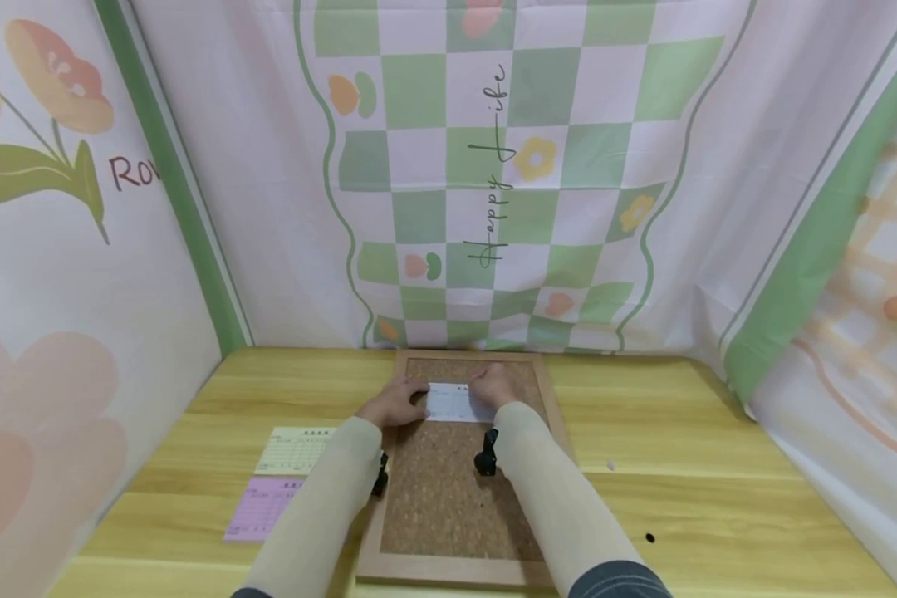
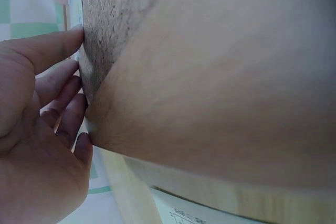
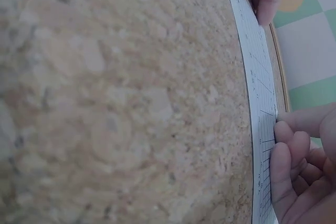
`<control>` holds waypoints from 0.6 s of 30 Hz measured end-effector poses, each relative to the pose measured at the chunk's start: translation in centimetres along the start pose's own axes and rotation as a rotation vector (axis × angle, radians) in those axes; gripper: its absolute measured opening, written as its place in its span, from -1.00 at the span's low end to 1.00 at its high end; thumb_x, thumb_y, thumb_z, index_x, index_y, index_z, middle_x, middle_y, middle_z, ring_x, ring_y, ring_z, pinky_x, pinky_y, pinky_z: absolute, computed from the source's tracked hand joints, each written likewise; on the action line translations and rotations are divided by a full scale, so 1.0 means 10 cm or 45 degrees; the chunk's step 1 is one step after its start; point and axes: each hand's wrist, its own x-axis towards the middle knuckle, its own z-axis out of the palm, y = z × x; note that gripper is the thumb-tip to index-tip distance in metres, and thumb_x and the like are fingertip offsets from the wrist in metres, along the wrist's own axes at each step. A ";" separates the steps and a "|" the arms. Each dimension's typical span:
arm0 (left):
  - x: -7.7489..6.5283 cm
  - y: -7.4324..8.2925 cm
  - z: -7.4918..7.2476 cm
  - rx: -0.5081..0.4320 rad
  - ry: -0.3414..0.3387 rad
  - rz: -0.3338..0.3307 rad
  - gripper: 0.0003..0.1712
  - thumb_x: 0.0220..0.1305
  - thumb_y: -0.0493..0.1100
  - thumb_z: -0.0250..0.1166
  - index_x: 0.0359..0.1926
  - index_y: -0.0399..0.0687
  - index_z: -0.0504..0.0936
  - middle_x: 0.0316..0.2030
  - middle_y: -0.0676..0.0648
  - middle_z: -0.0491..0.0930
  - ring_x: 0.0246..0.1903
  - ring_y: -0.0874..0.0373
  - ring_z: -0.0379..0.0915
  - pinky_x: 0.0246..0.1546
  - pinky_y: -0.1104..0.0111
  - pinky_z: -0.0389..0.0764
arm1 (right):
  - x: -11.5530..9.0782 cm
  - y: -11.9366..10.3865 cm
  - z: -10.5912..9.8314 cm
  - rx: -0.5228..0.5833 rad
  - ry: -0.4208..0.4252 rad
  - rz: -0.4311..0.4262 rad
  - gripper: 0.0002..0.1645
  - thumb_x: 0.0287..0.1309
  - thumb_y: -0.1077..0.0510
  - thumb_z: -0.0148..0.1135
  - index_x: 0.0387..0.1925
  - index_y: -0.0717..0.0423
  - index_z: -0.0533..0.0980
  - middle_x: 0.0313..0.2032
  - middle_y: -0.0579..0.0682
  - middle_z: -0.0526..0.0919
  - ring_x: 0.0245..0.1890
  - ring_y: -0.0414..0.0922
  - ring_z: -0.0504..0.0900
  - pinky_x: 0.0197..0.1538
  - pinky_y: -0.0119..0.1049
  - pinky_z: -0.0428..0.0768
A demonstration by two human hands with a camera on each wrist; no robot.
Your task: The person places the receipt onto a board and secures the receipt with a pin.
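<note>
On the bench (image 1: pixel 658 423), a corkboard (image 1: pixel 441 498) reaches the back edge. Near its top edge lies white paper (image 1: pixel 448 404), probably steadied by the left hand (image 1: pixel 393 403), fingers loosely spread; the right hand (image 1: pixel 497 387) curls there, any pinch unclear.
</note>
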 end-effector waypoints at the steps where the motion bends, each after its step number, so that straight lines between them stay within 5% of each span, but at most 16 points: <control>1: 0.00 0.01 0.00 0.001 -0.002 0.001 -0.41 0.41 -0.17 0.26 0.39 -0.21 0.40 0.43 -0.30 0.21 0.43 -0.20 0.03 0.38 -0.01 0.17 | 0.00 0.00 0.01 -0.008 0.007 -0.001 -0.86 0.13 0.24 0.24 -0.44 0.15 0.70 -0.58 -0.05 0.55 -0.55 -0.13 0.46 -0.48 -0.30 0.41; 18: 0.00 0.00 -0.01 0.005 -0.009 0.010 -0.40 0.41 -0.16 0.26 0.40 -0.20 0.40 0.44 -0.31 0.20 0.44 -0.20 0.02 0.38 -0.01 0.16 | 0.01 0.01 0.03 -0.107 0.056 -0.011 -0.84 0.12 0.22 0.27 -0.53 0.09 0.68 -0.48 -0.05 0.60 -0.48 -0.11 0.49 -0.41 -0.28 0.44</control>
